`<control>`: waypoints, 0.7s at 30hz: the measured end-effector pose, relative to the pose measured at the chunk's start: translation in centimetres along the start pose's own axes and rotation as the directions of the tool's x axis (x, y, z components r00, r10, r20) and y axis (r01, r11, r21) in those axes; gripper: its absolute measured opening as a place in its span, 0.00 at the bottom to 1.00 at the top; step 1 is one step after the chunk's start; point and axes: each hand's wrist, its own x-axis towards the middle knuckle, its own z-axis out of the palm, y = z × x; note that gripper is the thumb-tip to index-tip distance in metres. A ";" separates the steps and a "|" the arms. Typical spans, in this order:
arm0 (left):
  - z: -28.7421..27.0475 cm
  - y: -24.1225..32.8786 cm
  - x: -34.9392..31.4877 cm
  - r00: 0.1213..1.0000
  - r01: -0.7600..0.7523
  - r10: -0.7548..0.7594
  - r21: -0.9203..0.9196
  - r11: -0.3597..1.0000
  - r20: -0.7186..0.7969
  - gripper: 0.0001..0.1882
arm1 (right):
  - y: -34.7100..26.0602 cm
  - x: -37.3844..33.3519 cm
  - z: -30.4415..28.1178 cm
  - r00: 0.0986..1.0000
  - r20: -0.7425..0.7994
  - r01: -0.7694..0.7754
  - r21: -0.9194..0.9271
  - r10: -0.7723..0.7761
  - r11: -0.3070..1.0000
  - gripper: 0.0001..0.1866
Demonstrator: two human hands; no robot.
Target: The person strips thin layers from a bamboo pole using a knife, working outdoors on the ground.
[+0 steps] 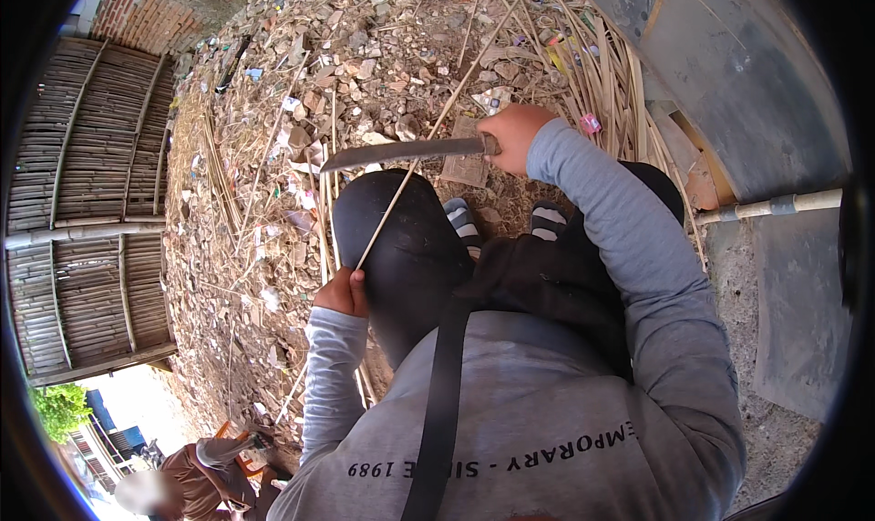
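My right hand (518, 136) is closed round the handle of a machete (401, 153). Its long dark blade points left, above my bent left knee. In my left hand (343, 293), beside that knee, I grip one end of a long thin strip (390, 211), which looks like split bamboo. From my fingers the strip slants up and away to the right, over the knee and out across the rubble. Blade and strip cross just beyond the knee; whether they touch I cannot tell.
Stones and litter cover the ground (365, 65). More long strips (606, 79) lie at the far right, others (219, 170) at left. A slatted bamboo wall (91, 156) stands left, grey panels (738, 83) right. Another person (205, 480) is at lower left.
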 end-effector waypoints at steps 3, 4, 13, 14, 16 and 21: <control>-0.1 0.2 -0.4 0.999 -0.031 0.030 -0.043 0.999 -0.027 0.24 | 3.4 1.2 1.7 0.999 0.038 -0.013 0.193 0.006 0.981 0.19; -0.3 0.3 -0.5 0.999 -0.027 0.027 -0.024 0.999 -0.026 0.24 | 4.5 1.8 1.8 0.997 0.007 -0.080 0.195 0.080 0.977 0.21; -0.3 0.4 -0.6 1.000 -0.005 0.005 -0.001 1.000 -0.019 0.22 | 1.6 0.9 1.1 0.998 0.053 -0.021 0.046 0.019 0.999 0.17; -0.1 0.3 -0.6 0.999 -0.018 0.019 0.004 1.000 -0.036 0.21 | 1.9 1.0 1.2 0.998 0.060 -0.010 0.081 0.005 0.997 0.17; 0.2 0.4 -0.5 0.999 -0.011 0.011 0.020 1.000 -0.034 0.21 | 4.2 2.0 1.7 0.993 0.095 -0.085 0.165 0.069 0.983 0.21; -0.4 0.6 -0.4 0.999 0.022 -0.021 0.050 0.998 -0.027 0.20 | 6.4 2.5 1.2 0.962 -0.050 -0.255 0.189 0.269 0.948 0.26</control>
